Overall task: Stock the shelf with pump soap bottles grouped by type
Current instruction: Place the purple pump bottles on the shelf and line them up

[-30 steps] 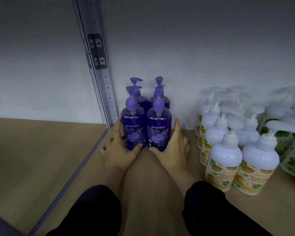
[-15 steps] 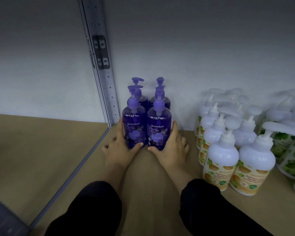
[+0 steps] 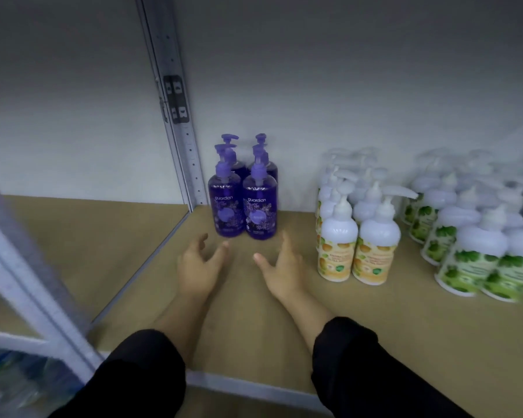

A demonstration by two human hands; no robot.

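Note:
Several purple pump soap bottles (image 3: 242, 203) stand in a tight block at the back left of the brown shelf board (image 3: 254, 312), against the wall beside the metal upright. My left hand (image 3: 198, 262) and my right hand (image 3: 283, 267) hover just in front of that block, fingers spread and relaxed, touching no bottle. To the right stand white bottles with orange labels (image 3: 357, 236) in rows, and further right white bottles with green leaf labels (image 3: 465, 242).
A grey slotted metal upright (image 3: 175, 110) rises left of the purple bottles. Another grey post (image 3: 21, 260) crosses the near left. The neighbouring shelf board (image 3: 82, 236) lies to the left. Packaged goods show below at the bottom left (image 3: 12, 384).
Both hands have let go of the front two purple bottles and drawn back toward me. The view has pulled away, showing the shelf's front edge and the near post.

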